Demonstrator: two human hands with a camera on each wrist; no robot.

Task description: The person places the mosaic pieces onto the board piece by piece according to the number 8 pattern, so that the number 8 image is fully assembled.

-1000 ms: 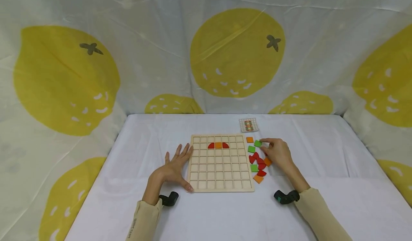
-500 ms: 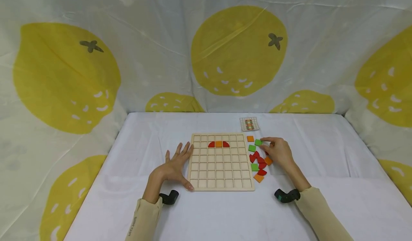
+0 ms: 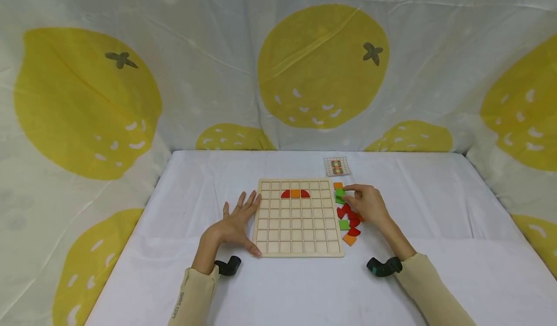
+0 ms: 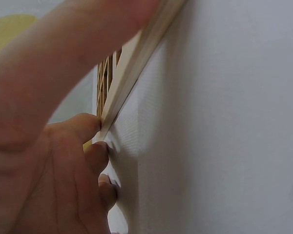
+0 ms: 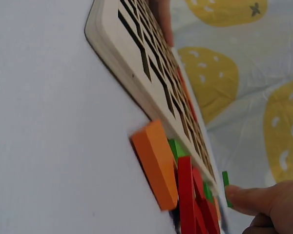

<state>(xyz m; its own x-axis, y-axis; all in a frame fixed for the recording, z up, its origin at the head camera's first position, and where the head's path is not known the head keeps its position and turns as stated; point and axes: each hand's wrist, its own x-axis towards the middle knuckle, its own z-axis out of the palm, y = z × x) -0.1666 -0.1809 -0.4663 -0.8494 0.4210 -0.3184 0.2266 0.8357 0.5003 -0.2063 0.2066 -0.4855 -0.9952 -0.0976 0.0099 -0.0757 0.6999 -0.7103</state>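
White cloth [image 3: 300, 292] with soft creases covers the table, and beige sleeves [image 3: 196, 297] come in from the near side. At the near left corner of a wooden grid board [image 3: 302, 214] rests the thumb of the left hand [image 3: 232, 227]; its fingers spread wide and nearly straight, tips touching the left edge, gripping nothing. Right of the board, near to far, lie an orange tile [image 3: 349, 239], a green tile [image 3: 344, 225] and a cluster of red pieces [image 3: 353, 223]. Beyond these, the right hand [image 3: 369, 204] pinches a green square [image 3: 340, 193] between thumb and fingertips, off the cloth. In the board's second row from the far edge, an orange square [image 3: 295, 193] sits between two red quarter-rounds [image 3: 285, 194]. Farther, a small patterned card [image 3: 337, 166] lies flat. Behind hangs a pale, creased curtain [image 3: 209, 74] printed with big yellow lemons [image 3: 322, 65].
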